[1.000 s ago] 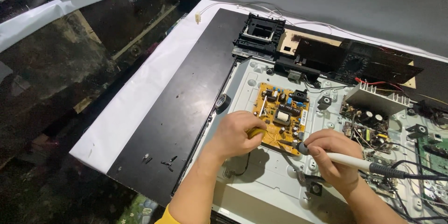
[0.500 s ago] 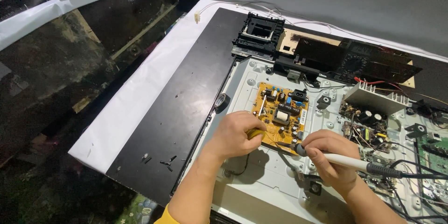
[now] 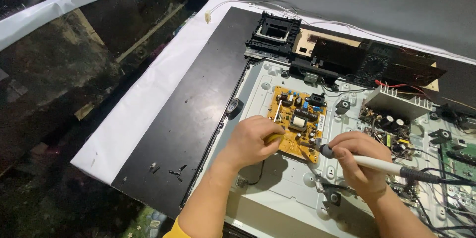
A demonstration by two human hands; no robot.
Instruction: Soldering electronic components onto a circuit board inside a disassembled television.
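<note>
A yellow circuit board (image 3: 296, 119) lies on the grey metal chassis (image 3: 292, 188) of an opened flat device. My left hand (image 3: 253, 141) rests closed on the board's near left corner and grips a yellow-handled tool, mostly hidden under the fingers. My right hand (image 3: 359, 161) holds a white soldering iron (image 3: 377, 164) like a pen, its dark tip touching the board's near right edge. The iron's black cable runs off to the right.
A black panel (image 3: 183, 119) lies left of the chassis on a white sheet (image 3: 134, 114). A black plastic frame (image 3: 273, 35) sits at the back. A finned heat sink (image 3: 396, 103), a second board with capacitors and loose wires lie at the right.
Both hands stay at the board's near edge with only slight shifts. The view has drifted a little.
</note>
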